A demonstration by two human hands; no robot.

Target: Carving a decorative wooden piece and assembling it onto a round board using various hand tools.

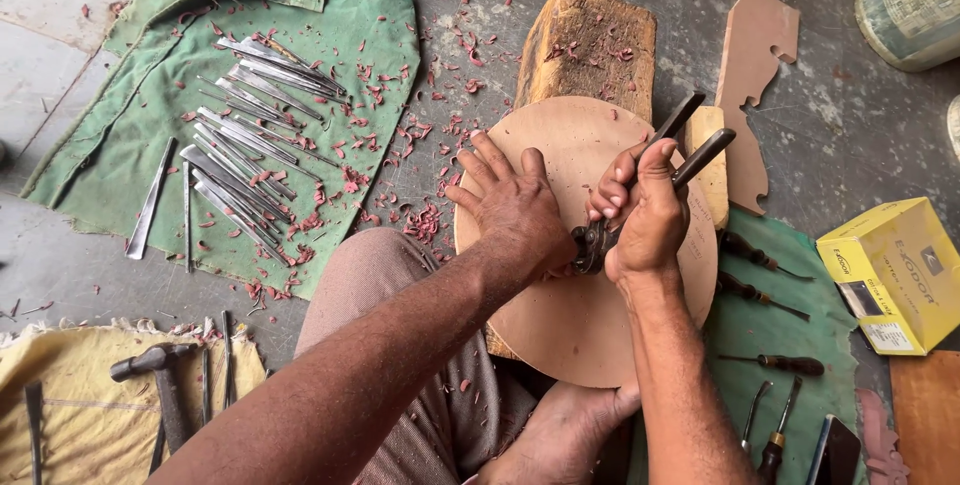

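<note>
A round wooden disc (580, 295) lies flat across a rough wooden block (590, 45) on the floor, its near edge coming down toward the person's bare foot (560, 435); the block lifts it off the ground, which seems to give a firm, raised seat for the work. On the disc's middle stands a dark metal compass-like tool (640, 195), its two long legs rising up and to the right, its joint low against the wood. The right hand (645, 215) is wrapped about the legs, fingers curled tight and pressed together around them, thumb on top, probably to keep the spread fixed; the left hand (515, 210) lies palm down on the disc just beside the tool's joint, fingers spread and flat, apparently pinning the disc so it cannot turn.

Outward: a small pale wood block (712, 170) touches the disc's right side; a cut-out flat wooden shape (755, 75) lies beyond it. To the left a green cloth (150, 115) carries a row of steel chisels (250, 145), with reddish wood shavings (400, 145) scattered about; a hammer (160, 385) rests on a yellow cloth (90, 415). To the right, wooden-handled tools (760, 295) lie on another green cloth (780, 335) beside a yellow box (895, 270).
</note>
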